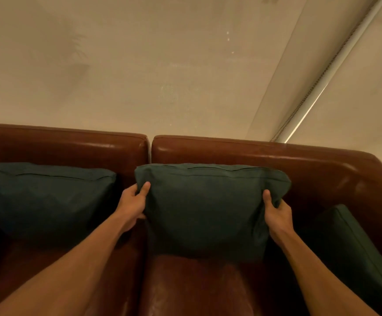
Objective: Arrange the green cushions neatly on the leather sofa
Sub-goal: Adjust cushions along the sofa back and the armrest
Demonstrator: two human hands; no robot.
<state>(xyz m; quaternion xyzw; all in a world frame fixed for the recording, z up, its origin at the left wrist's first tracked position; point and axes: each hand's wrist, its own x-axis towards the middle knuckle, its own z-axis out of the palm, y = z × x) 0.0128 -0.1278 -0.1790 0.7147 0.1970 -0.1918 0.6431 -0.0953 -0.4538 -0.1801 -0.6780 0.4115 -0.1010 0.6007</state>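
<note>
Blind (162, 65): we see a pale sheet filling the upper view.
Shadow (78, 49): we catch a faint plant-like shape, upper left.
Chain (306, 96): we spot beads running slantwise at right, beside a bright slit (305, 115).

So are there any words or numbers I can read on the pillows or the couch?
None: no words, numbers or labels can be read.
The middle green cushion, gripped by the left hand and the right hand, is plain fabric.
The leather sofa shows no tag.
The wall has only faint smudges.
</note>
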